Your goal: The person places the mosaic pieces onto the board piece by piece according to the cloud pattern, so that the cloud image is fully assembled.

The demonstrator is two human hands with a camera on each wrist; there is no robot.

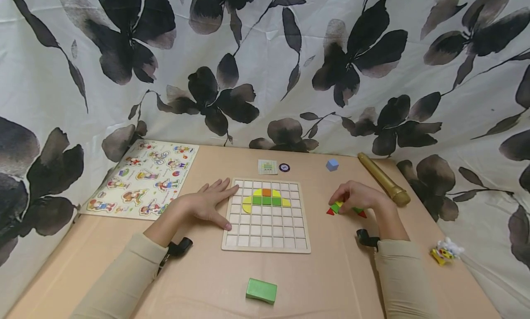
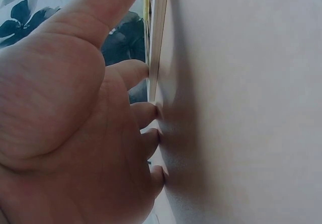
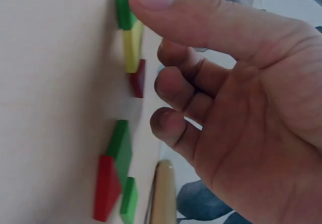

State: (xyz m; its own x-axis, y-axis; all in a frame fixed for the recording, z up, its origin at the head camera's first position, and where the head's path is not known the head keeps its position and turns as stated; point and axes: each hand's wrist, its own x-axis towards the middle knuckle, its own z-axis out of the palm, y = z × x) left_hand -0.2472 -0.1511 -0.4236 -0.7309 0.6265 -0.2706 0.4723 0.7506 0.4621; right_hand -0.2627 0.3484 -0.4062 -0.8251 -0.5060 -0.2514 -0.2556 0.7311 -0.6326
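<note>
My left hand [image 1: 207, 203] lies flat with fingers spread at the left edge of a pale wooden grid board [image 1: 266, 251]; its thumb and fingertips rest on the rim. Near the board's top, yellow, orange and green tiles [image 1: 266, 200] form a dome-like shape. Right of the board, my right hand [image 1: 357, 195] bends over loose tiles, its thumb and index finger pinching a green tile [image 3: 125, 7]. Below that, in the right wrist view, lie a yellow tile [image 3: 132, 48], red triangles [image 3: 106, 188] and more green tiles [image 3: 119, 146]. The index fingertip is hidden there.
A picture sheet [image 1: 136, 176] lies at the left. Behind the board are a small patterned card [image 1: 267, 167], a round dark token [image 1: 284, 167] and a blue block [image 1: 332, 165]. A golden tube [image 1: 381, 177] and a small toy [image 1: 446, 252] stand right; a green block [image 1: 261, 291] sits in front.
</note>
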